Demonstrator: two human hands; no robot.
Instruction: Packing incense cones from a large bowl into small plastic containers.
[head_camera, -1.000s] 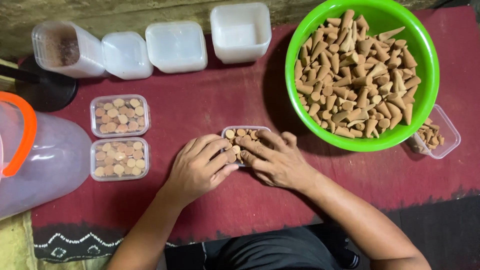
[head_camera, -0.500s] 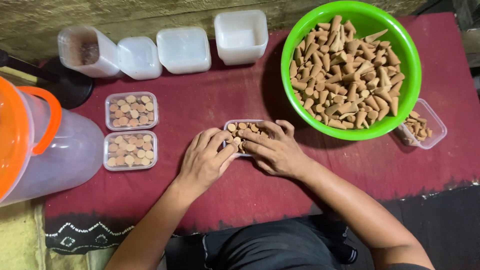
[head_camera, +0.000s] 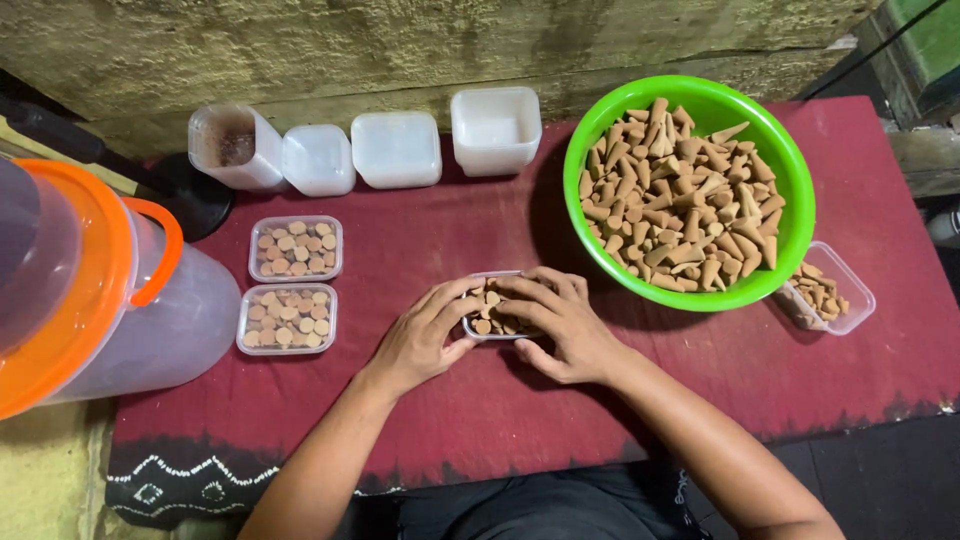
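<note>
1. Left hand (head_camera: 420, 335) & right hand (head_camera: 560, 325) both cup a small clear box (head_camera: 490, 312) on the red cloth (head_camera: 420, 240) – fingers curled round its sides.
2. Box mostly hidden – only some brown cones (head_camera: 487, 300) show.
3. Green bowl (head_camera: 795, 215) just beside the right hand.

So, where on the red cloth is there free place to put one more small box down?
Bare red cloth lies between the two filled boxes and the green bowl, also in front of both hands. The back row of white containers and the bowl's right side are crowded.
</note>
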